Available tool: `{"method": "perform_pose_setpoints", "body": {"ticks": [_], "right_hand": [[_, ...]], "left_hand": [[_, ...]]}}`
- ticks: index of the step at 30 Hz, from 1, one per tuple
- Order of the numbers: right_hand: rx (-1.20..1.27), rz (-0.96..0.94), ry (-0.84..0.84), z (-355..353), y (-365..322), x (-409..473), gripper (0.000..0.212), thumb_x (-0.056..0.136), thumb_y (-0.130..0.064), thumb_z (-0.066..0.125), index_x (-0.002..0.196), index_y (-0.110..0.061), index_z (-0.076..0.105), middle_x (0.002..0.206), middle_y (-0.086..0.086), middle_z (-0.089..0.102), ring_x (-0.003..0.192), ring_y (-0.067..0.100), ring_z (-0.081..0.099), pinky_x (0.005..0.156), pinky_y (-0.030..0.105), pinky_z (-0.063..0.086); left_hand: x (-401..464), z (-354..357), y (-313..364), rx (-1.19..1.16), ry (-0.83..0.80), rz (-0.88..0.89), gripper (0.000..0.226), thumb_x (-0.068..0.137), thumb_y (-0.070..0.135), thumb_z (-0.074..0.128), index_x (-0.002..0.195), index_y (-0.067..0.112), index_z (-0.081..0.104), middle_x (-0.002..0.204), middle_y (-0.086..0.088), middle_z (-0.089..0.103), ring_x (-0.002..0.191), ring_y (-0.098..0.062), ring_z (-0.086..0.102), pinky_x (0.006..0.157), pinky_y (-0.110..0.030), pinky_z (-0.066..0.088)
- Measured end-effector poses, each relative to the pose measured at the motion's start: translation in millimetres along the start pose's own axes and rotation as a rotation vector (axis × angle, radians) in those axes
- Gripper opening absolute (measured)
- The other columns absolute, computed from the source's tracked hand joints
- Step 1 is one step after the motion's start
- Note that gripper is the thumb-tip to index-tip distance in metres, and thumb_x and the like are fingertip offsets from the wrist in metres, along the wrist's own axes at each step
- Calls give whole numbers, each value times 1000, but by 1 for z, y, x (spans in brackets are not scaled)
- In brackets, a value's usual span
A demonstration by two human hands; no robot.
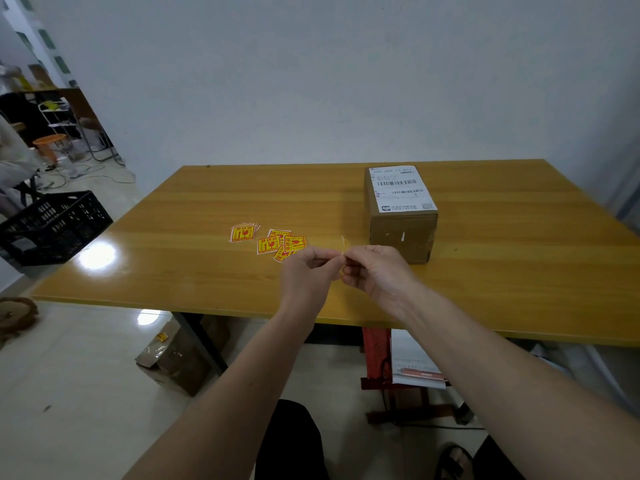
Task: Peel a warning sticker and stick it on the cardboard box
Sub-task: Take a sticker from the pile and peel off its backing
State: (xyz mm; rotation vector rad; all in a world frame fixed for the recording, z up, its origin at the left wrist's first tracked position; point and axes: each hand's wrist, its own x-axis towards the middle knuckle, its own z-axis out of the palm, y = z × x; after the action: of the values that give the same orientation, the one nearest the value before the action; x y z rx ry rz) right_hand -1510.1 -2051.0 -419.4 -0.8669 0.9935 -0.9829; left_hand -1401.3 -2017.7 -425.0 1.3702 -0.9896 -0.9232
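Nearest the camera, two bare forearms reach over the near edge of the glossy yellow-brown wooden surface [502, 271]. The left hand [306, 271] and right hand [375, 271] meet fingertip to fingertip, both pinched on a small yellow warning sticker [344, 244] held edge-on above the surface; only a sliver shows. Loose yellow-and-red stickers [273, 241] lie just left of the hands. The brown cardboard box [401, 230], white shipping label on top, stands just beyond the right hand. Judgement: peeling is under way. Recommended: separate one corner first, draw the backing off slowly, keep the adhesive side off the fingers.
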Motion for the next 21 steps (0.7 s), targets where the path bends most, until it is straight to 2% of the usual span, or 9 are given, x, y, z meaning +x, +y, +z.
{"method": "perform_pose_setpoints", "body": {"ticks": [4,7,10,17,21], "right_hand": [[-20,-10,-6,-3,0,-1,3,84,-2,61,81,-2,61,66,7,57,61,13,54,58,24,50],[-41,-29,-10,-3,0,-2,4,84,-1,61,80,-1,61,66,7,56,61,12,54,56,22,49],[-75,-49,-22,-3,-1,-3,10,85,-2,60,74,-4,61,66,7,55,60,13,53,56,22,49],[-145,-98,-23,-6,-2,-4,16,82,1,60,67,-6,57,64,8,53,59,14,50,55,21,47],[-144,-119,-29,-8,-2,-5,17,82,2,60,67,-6,55,64,8,53,59,15,50,56,22,46]], "left_hand": [[0,0,0,-88,-38,-49,5,80,3,69,78,7,67,72,-6,66,65,-10,62,61,-13,54],[0,0,0,-117,-70,-69,2,82,3,67,83,4,67,74,-8,66,67,-12,63,64,-14,55],[0,0,-1,-108,-77,-69,3,83,3,66,86,2,68,77,-10,67,72,-16,64,71,-20,57],[1,1,2,-181,-109,-139,10,83,-1,64,73,3,64,76,-14,65,75,-23,65,80,-31,57],[1,1,3,-291,-149,-194,11,84,-4,59,74,-1,61,75,-16,62,71,-20,63,72,-23,57]]}}
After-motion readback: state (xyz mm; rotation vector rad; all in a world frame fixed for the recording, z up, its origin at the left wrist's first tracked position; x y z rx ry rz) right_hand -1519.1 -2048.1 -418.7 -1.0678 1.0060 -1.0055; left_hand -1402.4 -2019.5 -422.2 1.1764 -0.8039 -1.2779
